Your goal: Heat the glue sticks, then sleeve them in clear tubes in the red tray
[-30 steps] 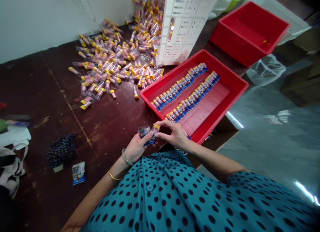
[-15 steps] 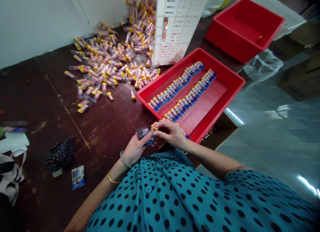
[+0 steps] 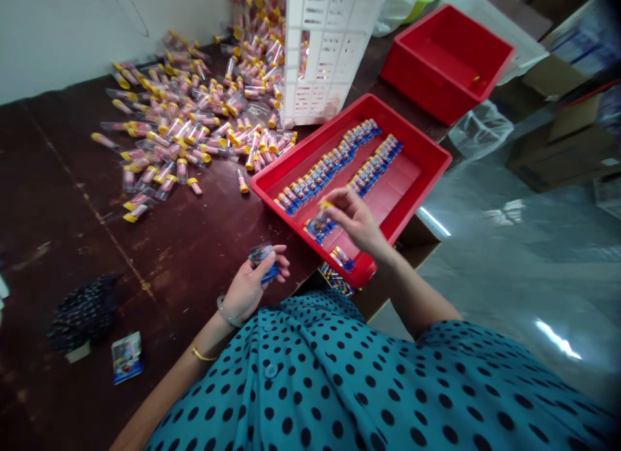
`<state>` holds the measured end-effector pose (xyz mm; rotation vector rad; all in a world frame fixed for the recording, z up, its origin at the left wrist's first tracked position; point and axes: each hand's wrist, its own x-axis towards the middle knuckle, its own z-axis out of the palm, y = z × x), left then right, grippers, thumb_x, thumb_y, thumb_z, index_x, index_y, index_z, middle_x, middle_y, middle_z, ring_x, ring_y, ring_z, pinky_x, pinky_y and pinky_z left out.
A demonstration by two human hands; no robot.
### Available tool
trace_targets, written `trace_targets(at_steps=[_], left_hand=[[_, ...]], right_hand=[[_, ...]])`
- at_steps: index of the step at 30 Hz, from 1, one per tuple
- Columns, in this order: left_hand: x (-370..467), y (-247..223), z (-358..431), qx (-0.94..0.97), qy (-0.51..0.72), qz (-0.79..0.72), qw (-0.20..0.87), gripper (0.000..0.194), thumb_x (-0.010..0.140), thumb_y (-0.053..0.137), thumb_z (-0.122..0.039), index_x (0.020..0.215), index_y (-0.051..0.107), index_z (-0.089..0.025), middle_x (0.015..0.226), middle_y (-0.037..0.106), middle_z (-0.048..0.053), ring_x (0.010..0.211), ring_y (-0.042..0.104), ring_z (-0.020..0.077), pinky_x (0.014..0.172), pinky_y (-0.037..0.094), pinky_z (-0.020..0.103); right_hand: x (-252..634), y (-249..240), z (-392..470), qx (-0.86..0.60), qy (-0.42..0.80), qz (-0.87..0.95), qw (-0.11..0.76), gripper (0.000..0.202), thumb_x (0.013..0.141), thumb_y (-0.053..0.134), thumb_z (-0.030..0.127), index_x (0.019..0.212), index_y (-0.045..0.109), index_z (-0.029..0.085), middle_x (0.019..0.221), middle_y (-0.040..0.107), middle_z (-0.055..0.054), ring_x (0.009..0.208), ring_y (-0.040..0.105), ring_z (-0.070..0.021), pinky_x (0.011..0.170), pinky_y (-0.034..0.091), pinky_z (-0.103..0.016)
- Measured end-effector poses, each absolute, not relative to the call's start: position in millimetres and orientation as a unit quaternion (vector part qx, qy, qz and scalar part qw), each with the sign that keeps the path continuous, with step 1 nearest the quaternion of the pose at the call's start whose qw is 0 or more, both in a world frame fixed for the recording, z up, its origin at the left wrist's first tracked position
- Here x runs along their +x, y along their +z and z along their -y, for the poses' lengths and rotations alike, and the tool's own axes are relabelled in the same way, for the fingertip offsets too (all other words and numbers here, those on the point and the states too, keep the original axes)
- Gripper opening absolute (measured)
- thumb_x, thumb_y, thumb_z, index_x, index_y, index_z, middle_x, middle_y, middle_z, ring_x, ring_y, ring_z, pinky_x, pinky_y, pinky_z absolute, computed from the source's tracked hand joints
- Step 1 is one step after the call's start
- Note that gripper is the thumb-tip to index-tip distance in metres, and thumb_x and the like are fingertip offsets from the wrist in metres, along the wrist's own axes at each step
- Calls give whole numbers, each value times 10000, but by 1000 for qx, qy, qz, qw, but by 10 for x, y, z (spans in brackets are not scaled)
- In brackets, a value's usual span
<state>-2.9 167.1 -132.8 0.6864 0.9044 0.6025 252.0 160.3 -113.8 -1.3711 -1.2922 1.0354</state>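
My left hand (image 3: 250,283) holds a small stack of blue printed cards or packets (image 3: 266,262) over the table, thumb on top. Over the near end of a shallow red tray (image 3: 427,179), my right hand (image 3: 354,218) pinches a small clear packet with a yellow-capped tube (image 3: 321,217), somewhat blurred. Two rows of yellow-topped, blue-based packets (image 3: 313,182) lie overlapping in the tray. A few more packets (image 3: 342,259) lie in its near corner. Left of the tray spreads a heap of clear tubes with yellow caps and pink contents (image 3: 194,124).
A white slatted basket (image 3: 317,56) stands behind the tray, next to a deeper red bin (image 3: 446,63). On the dark table (image 3: 194,244) lie a bunched dark cloth (image 3: 82,312) and one packet (image 3: 127,357). Below the tray is an open cardboard box (image 3: 412,250).
My right hand has moved away from my left, up and right over the tray, carrying a yellow-capped packet. My left hand keeps the stack. The whole view has shifted slightly.
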Motion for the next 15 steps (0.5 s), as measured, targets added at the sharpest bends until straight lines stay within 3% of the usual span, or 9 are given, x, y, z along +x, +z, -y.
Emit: trace_targets(at_steps=[2, 4, 7, 11, 15], left_hand=[[-62, -1358, -1693, 321, 290, -430, 792, 377, 755, 757, -405, 1007, 681, -134, 758, 669, 30, 677, 639, 151, 566, 502, 237], [-99, -1394, -1711, 320, 290, -439, 788, 327, 753, 758, -401, 924, 675, -136, 716, 657, 22, 652, 636, 150, 541, 494, 231], [-164, -1432, -1715, 320, 290, -448, 783, 318, 739, 772, -398, 879, 672, -131, 745, 675, 37, 689, 654, 156, 593, 525, 240], [-289, -1457, -1695, 284, 314, -454, 784, 360, 751, 754, -445, 918, 673, -136, 868, 701, 70, 811, 685, 198, 688, 577, 300], [-426, -1561, -1744, 288, 328, -483, 759, 377, 732, 764, -467, 869, 664, -130, 761, 687, 63, 705, 679, 200, 479, 520, 244]], right_hand=[[2918, -1207, -1640, -639, 386, 540, 388, 234, 910, 568, 344, 1093, 520, 207, 981, 636, -56, 818, 620, -151, 739, 511, -295], [3185, -1341, -1581, -709, 377, 551, 228, 207, 856, 621, 274, 1026, 552, 177, 875, 650, -60, 732, 610, -161, 676, 494, -295], [3272, -1537, -1403, -717, 410, 558, 75, 238, 804, 668, 240, 1011, 582, 158, 852, 684, -81, 711, 627, -184, 649, 483, -292], [3181, -1531, -1447, -693, 389, 604, 66, 199, 840, 637, 319, 968, 616, 167, 850, 708, -81, 748, 648, -202, 648, 472, -280], [2848, -1270, -2140, -638, 305, 694, 136, 218, 913, 555, 374, 942, 638, 175, 855, 712, -69, 734, 644, -183, 649, 449, -263]])
